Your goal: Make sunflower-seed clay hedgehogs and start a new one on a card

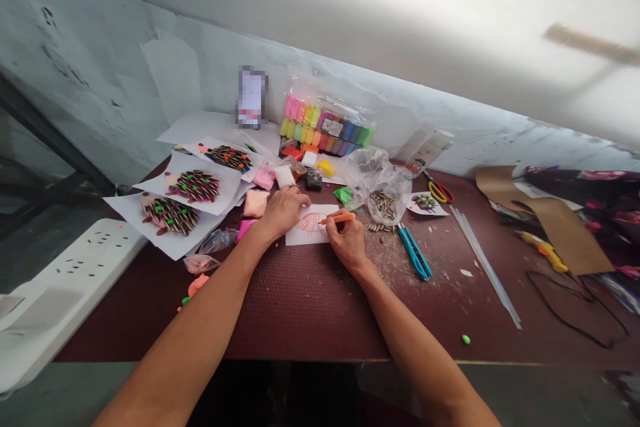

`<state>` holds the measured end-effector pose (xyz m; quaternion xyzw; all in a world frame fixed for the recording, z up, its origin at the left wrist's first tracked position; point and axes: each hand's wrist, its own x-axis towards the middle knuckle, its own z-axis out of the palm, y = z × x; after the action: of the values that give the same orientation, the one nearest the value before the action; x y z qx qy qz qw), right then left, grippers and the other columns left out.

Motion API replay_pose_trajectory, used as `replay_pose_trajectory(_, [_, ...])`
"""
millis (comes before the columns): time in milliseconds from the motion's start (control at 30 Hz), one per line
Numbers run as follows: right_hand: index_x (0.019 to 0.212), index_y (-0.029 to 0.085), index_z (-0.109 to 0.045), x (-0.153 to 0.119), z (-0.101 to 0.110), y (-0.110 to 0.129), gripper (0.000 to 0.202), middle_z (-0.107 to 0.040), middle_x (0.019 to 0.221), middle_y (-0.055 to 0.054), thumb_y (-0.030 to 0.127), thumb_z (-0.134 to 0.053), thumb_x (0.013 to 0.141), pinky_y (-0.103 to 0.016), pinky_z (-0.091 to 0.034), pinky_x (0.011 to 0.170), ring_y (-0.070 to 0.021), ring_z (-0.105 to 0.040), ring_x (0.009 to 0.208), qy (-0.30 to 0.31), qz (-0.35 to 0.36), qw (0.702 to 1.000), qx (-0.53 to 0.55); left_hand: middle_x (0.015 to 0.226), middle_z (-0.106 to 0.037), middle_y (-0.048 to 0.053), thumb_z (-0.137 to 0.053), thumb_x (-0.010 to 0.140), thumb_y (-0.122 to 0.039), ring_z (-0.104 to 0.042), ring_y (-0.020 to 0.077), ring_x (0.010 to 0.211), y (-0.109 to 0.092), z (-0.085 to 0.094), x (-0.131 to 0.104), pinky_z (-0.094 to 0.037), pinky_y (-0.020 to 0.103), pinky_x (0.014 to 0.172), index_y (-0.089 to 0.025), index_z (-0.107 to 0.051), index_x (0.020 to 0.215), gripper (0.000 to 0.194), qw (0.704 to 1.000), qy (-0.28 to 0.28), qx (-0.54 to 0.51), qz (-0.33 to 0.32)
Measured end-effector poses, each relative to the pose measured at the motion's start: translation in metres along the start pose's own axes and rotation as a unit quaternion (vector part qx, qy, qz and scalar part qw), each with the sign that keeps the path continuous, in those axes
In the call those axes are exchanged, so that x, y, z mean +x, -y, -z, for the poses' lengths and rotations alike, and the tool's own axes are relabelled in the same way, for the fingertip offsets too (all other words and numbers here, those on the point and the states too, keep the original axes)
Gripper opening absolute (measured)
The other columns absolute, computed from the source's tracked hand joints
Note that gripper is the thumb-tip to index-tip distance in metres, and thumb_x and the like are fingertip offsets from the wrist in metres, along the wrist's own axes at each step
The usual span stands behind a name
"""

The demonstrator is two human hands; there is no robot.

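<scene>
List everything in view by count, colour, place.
paper: 1, white, centre
marker: 1, orange, over paper
hedgehog crafts: 4, multicoloured, three left, one right
clay pack: 1, multicoloured, back
clay pieces: several, mixed, left of and behind paper
phone: 1, pale screen, back
sunflower seeds: many, striped, right of paper
utility knife: 1, teal, right
scissors: 1, red and yellow, right
glue sticks: count unclear, translucent, right
glue gun: 1, yellow, far right
power strip: 1, white, left
table: 1, dark red, centre
left hand: 1, bare, paper's edge
right hand: 1, bare, holding marker

Orange marker (343, 217), white card (295, 236) with orange line pattern, teal cutter (415, 252), maroon tabletop (300, 307)
</scene>
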<state>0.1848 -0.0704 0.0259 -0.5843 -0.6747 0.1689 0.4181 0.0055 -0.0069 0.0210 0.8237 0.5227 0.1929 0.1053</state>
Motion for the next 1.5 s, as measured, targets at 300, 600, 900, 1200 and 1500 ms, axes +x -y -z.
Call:
replay_pose_trajectory(300, [0.071, 0.021, -0.06, -0.0006, -0.0003, 0.0008, 0.022, -0.063, 0.059, -0.001, 0.035, -0.049, 0.085, -0.025, -0.043, 0.054, -0.0143, -0.056, 0.05, 0.002, 0.001, 1.0, -0.004, 0.099, -0.067, 0.009, -0.049, 0.093, -0.015, -0.06, 0.0241, 0.101, -0.0022, 0.0021, -0.0005, -0.047, 0.034, 0.088, -0.024, -0.078, 0.102, 0.032, 1.0, 0.006, 0.008, 0.003])
replay_pose_trajectory(600, [0.072, 0.021, -0.06, 0.0, -0.0005, 0.0003, 0.023, -0.064, 0.061, -0.002, 0.036, -0.049, 0.085, -0.025, -0.041, 0.053, -0.0143, -0.056, 0.051, 0.007, 0.008, 1.0, -0.011, 0.098, -0.068, 0.008, -0.05, 0.093, -0.015, -0.06, 0.0232, 0.1, -0.0024, 0.0023, -0.0005, -0.047, 0.033, 0.088, -0.025, -0.078, 0.102, 0.03, 1.0, 0.003, 0.01, 0.003])
replay_pose_trajectory(900, [0.07, 0.02, -0.059, -0.0007, 0.0002, -0.0001, 0.022, -0.063, 0.059, -0.001, 0.034, -0.049, 0.084, -0.024, -0.041, 0.053, -0.0132, -0.055, 0.05, 0.004, 0.003, 1.0, -0.012, 0.099, -0.068, 0.009, -0.05, 0.094, -0.015, -0.06, 0.0241, 0.102, -0.0033, 0.003, -0.0009, -0.047, 0.033, 0.087, -0.024, -0.078, 0.102, 0.03, 1.0, 0.005, 0.012, 0.006])
replay_pose_trajectory(1200, [0.071, 0.02, -0.062, -0.0011, -0.0004, 0.0003, 0.024, -0.061, 0.057, 0.0, 0.036, -0.051, 0.084, -0.024, -0.04, 0.052, -0.0127, -0.053, 0.049, 0.018, 0.003, 1.0, 0.009, 0.099, -0.068, 0.009, -0.05, 0.093, -0.014, -0.06, 0.0237, 0.101, -0.0024, 0.0013, -0.0007, -0.047, 0.033, 0.087, -0.024, -0.078, 0.102, 0.03, 1.0, -0.002, 0.016, 0.001])
replay_pose_trajectory(1500, [0.07, 0.02, -0.062, -0.0007, 0.0, 0.001, 0.023, -0.06, 0.057, 0.0, 0.034, -0.05, 0.084, -0.024, -0.038, 0.052, -0.0125, -0.052, 0.049, 0.018, 0.005, 1.0, -0.006, 0.098, -0.067, 0.009, -0.05, 0.094, -0.015, -0.06, 0.0238, 0.101, -0.0019, 0.001, -0.0003, -0.046, 0.033, 0.087, -0.024, -0.078, 0.102, 0.03, 1.0, 0.001, 0.016, 0.002])
